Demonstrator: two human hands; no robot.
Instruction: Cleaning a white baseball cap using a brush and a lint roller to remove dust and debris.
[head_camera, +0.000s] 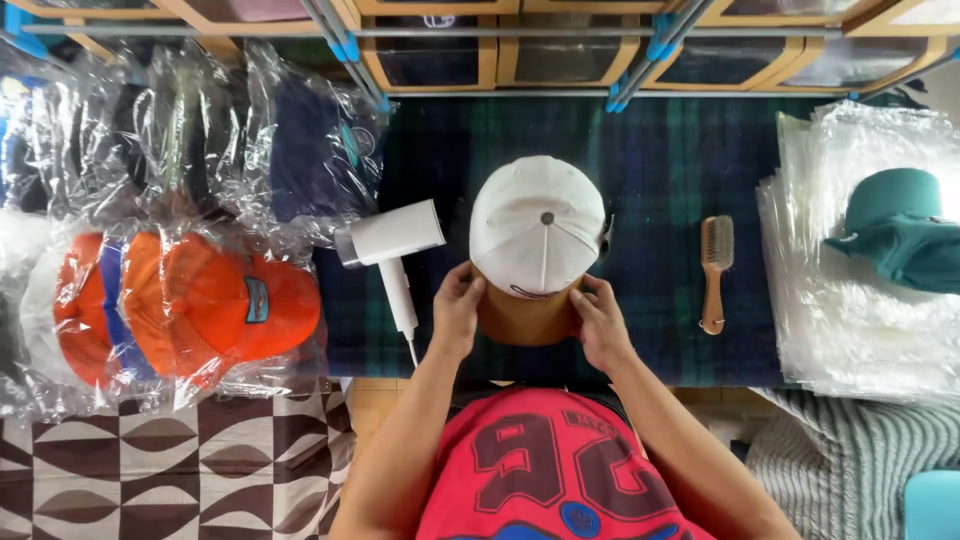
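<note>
One white cap (538, 225) mid-bench, unbagged | left hand (457, 310) and right hand (600, 322) pinch its tan brim (527, 318) at the near edge | bagged orange caps (190, 305) left end | green cap (900, 225) on empty bags (800, 300) right end

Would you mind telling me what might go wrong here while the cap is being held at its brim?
1. The white cap is held only at its tan brim by the left hand and right hand; squeezing may crease the brim.
2. The white handheld steamer lies close beside the left hand, so an elbow or wrist might knock it.
3. The wooden brush lies near the table edge and might be swept off.
</note>
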